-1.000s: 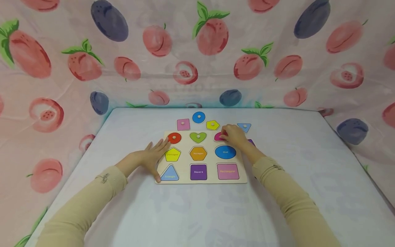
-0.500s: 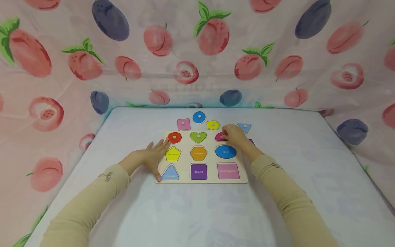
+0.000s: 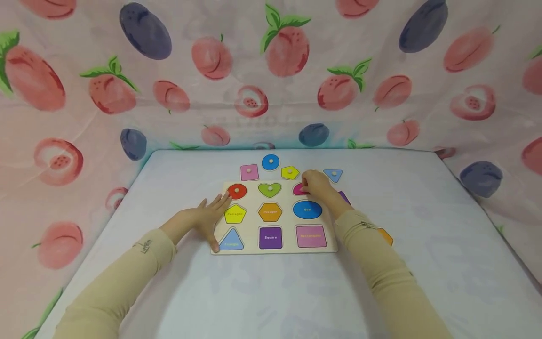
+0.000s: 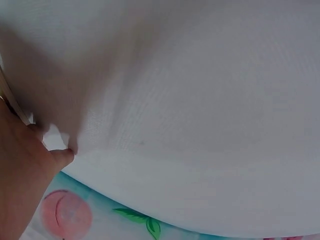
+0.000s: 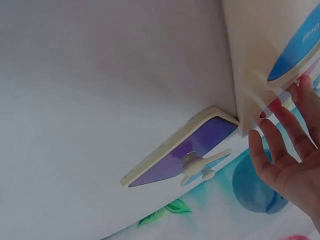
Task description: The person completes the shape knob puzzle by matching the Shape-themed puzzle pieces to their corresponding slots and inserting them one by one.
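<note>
A pale wooden shape puzzle board [image 3: 250, 229] lies flat on the table. My left hand [image 3: 206, 219] rests spread along its left edge, thumb at the near corner and fingertips beside the red round piece [image 3: 241, 193]. At the board's far right, my right hand [image 3: 318, 184] pinches the magenta piece [image 3: 298, 189], which lies at its recess and is partly hidden by the fingers. A green heart piece [image 3: 269, 192] with a knob sits in the far row's middle. In the right wrist view, the right hand's fingertips [image 5: 305, 82] reach over the board near the blue oval.
Beyond the board lie knobbed pieces: pink square-like [image 3: 249, 175], blue round [image 3: 270, 165], yellow pentagon [image 3: 290, 175] and light blue triangle [image 3: 333, 175]. A purple piece [image 5: 200, 142] touches the board's right side. An orange piece [image 3: 386, 236] shows past the right sleeve. Fruit-patterned cloth [image 3: 292, 103] hangs behind.
Both hands keep nearly the same places, the right still at the magenta piece. The head view has shifted slightly, and the orange piece beside the right sleeve now shows.
</note>
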Demonstrator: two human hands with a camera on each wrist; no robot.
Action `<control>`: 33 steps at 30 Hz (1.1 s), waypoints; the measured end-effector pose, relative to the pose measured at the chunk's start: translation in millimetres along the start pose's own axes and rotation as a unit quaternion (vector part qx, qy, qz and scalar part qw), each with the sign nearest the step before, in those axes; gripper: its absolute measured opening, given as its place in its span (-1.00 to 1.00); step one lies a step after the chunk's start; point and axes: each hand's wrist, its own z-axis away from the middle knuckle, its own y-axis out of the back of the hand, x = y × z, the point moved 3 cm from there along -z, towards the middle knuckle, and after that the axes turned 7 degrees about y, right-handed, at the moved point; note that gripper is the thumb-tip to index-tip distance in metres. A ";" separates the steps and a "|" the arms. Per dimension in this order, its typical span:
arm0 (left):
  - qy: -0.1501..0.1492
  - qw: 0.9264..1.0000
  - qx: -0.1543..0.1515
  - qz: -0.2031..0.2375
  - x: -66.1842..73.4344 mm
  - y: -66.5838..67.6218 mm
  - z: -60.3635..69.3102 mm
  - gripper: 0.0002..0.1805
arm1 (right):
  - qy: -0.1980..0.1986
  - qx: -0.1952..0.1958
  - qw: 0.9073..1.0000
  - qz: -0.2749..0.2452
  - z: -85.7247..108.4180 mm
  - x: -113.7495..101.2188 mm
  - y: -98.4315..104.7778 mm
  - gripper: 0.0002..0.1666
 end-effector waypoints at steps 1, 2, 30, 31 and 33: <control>0.000 1.000 0.001 0.004 -0.3 -0.9 0.7 0.58 | -0.007 -0.005 1.000 -0.002 -0.9 -0.5 -0.5 -0.77; 0.001 1.000 0.000 0.003 -0.7 -1.5 1.4 0.58 | -0.012 -0.008 1.000 -0.003 -1.8 -0.8 -0.9 -0.77; -0.006 1.000 -0.008 0.017 -2.8 0.3 1.0 0.60 | -0.015 -0.016 0.998 -0.058 -2.6 8.0 2.4 -0.77; -0.006 1.000 -0.008 0.019 -3.2 -0.2 0.6 0.59 | -0.016 -0.018 0.998 -0.061 -2.9 9.0 2.1 -0.78; -0.002 1.000 -0.007 0.012 -3.7 -1.3 0.1 0.58 | -0.015 -0.022 0.998 -0.064 -3.5 10.2 1.6 -0.78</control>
